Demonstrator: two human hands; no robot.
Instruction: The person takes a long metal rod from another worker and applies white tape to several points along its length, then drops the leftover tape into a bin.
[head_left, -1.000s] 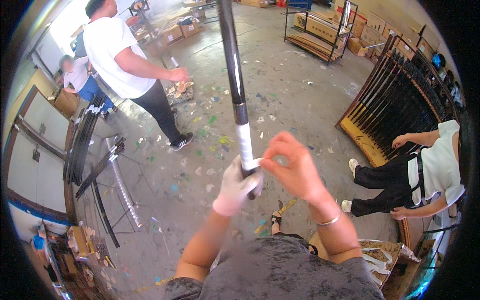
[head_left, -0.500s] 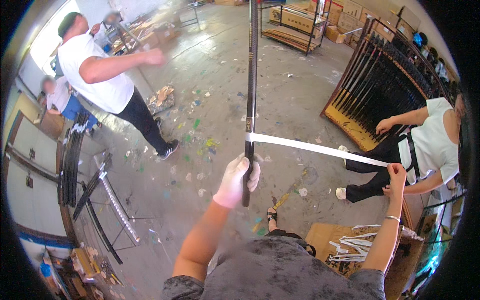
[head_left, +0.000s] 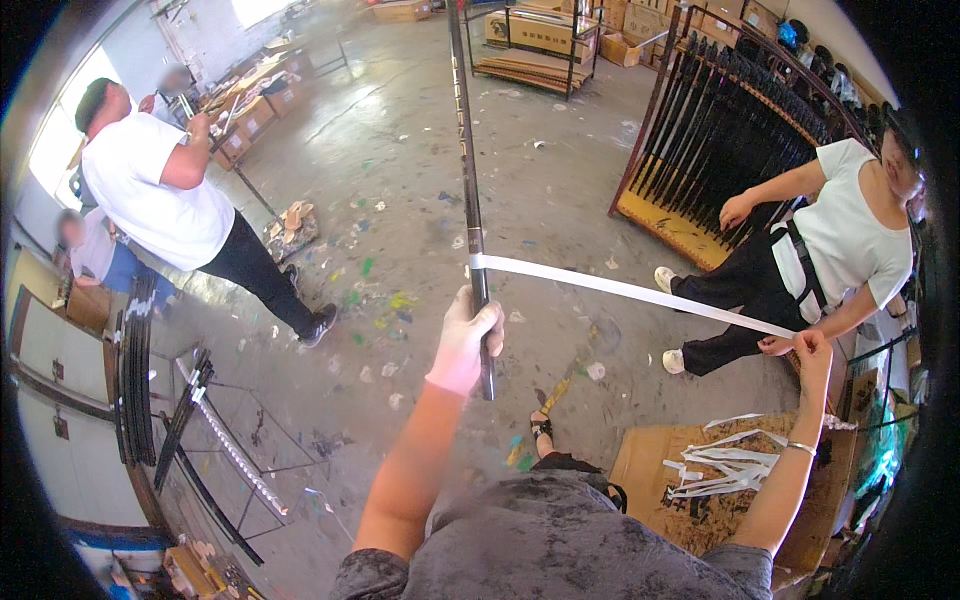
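My left hand [head_left: 466, 342], in a white glove, is closed around the lower end of a long black rod [head_left: 470, 190]. The rod stands nearly upright, its top leaning a little left and running out of view. Just above that hand, a white strip of tape [head_left: 630, 290] meets the rod and stretches taut to the right, sloping down. Bare and with a bracelet at the wrist, my right hand [head_left: 813, 352] pinches the strip's far end between thumb and fingers.
Below my right arm, loose white strips [head_left: 725, 465] lie on a cardboard-covered surface [head_left: 640, 475]. A person in white [head_left: 845, 220] stands close at right, before a rack of black rods [head_left: 700, 130]. Another person [head_left: 160, 190] stands at left, beyond bundled black rods [head_left: 135, 390].
The rod's top has tipped left, and different markings show on it. My right hand sits slightly farther right and lower, the strip still taut. The person at left has drawn an outstretched arm in.
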